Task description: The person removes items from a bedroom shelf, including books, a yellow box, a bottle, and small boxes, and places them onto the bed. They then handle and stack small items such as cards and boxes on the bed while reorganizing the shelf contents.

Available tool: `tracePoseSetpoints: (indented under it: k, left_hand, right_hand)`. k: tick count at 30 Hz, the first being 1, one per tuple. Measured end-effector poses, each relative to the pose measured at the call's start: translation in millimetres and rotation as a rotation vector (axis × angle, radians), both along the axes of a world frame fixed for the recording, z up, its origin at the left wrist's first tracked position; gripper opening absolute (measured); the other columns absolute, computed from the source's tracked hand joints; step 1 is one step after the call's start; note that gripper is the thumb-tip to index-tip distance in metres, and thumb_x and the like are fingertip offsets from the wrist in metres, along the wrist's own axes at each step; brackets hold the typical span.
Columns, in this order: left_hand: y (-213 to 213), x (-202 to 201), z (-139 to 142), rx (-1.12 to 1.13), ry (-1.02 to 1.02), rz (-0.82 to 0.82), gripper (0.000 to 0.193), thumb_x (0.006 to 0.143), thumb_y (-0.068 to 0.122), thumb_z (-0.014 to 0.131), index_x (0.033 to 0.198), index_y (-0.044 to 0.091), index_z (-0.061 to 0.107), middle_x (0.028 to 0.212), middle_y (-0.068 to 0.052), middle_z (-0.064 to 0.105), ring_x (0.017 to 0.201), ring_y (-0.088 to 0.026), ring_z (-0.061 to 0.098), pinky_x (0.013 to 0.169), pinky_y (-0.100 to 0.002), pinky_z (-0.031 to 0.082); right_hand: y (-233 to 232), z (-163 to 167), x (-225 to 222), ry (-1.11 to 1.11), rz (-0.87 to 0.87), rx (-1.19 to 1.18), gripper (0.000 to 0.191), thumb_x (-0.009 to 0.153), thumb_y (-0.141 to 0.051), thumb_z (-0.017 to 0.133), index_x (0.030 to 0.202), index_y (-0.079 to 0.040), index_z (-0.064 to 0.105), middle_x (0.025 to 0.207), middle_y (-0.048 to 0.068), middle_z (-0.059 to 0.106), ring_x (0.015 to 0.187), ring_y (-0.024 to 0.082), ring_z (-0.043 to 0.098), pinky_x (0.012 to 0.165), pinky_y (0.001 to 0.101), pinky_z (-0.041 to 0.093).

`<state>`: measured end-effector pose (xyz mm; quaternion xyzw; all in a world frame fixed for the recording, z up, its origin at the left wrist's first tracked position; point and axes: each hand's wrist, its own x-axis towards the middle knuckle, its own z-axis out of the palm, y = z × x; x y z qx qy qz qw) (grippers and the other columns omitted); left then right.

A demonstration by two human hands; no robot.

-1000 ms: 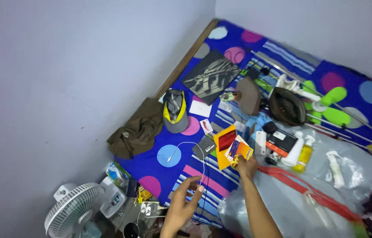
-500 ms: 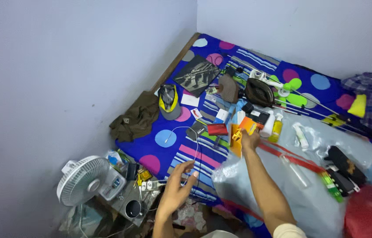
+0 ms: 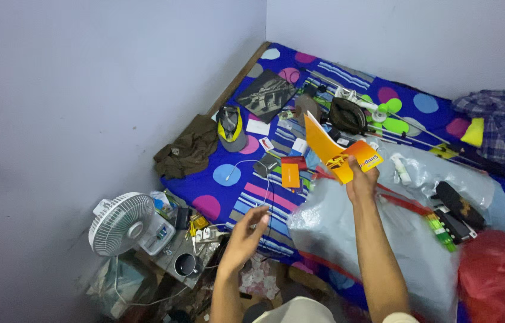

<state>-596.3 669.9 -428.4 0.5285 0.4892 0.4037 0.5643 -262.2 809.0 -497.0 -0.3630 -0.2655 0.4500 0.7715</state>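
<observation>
Orange card folder [image 3: 339, 152] clamped in our right hand [image 3: 361, 179], raised over far bedding. Left hand [image 3: 246, 236] fingers apart, near white cable [image 3: 267, 194]. We advise firm pinch at fold, folder kept level.

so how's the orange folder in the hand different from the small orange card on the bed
The orange folder is held up off the bed in the right hand; the small orange card lies flat on the bedsheet. The folder is larger and opened into angled flaps; the card is a single small rectangle. Both are bright orange.
</observation>
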Motion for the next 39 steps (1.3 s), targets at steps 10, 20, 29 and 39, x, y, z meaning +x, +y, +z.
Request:
tracePoseSetpoints:
  k: [10,20,29,39]
  left_hand:
    - [52.1,93.9,-108.2,-0.269,-0.769,0.22,0.051,0.099,0.03,0.061,0.142,0.004,0.05,0.136,-0.011,0.063,0.122,-0.024,0.063,0.099,-0.041,0.054]
    - [111.2,101.2,-89.2,-0.221,-0.796,0.343,0.041,0.095,0.01,0.067,0.133,0.001,0.055,0.126,-0.012,0.066,0.116,-0.027,0.066,0.095,-0.042,0.056]
    - [115.0,141.0,-66.6,-0.077,-0.604,0.111,0.045,0.098,0.013,0.068,0.14,0.003,0.054,0.133,-0.009,0.065,0.122,-0.022,0.063,0.102,-0.037,0.052]
    - [19.7,182.8,2.6,0.399,-0.381,-0.888,0.05,0.088,-0.007,0.073,0.136,0.004,0.07,0.146,-0.016,0.063,0.148,-0.029,0.055,0.129,-0.042,0.039]
  right_hand:
    - [-117.6,12.6,-12.6,-0.906,0.698,0.392,0.038,0.071,0.001,0.07,0.108,0.001,0.079,0.114,0.016,0.077,0.115,0.034,0.067,0.106,0.0509,0.044]
    - [-40.5,-94.9,100.4,-0.144,-0.001,-0.342,0.045,0.089,0.001,0.07,0.13,-0.007,0.053,0.119,0.004,0.066,0.109,0.018,0.066,0.097,0.0371,0.053]
    - [-41.9,-81.6,100.2,0.139,0.233,-0.354,0.048,0.102,-0.037,0.059,0.138,-0.005,0.06,0.121,0.014,0.067,0.105,0.026,0.068,0.091,0.0406,0.053]
    - [-180.1,-37.3,108.1,-0.279,0.29,0.035,0.013,0.1,-0.009,0.058,0.112,-0.004,0.059,0.113,0.004,0.059,0.129,0.028,0.068,0.101,0.0445,0.06]
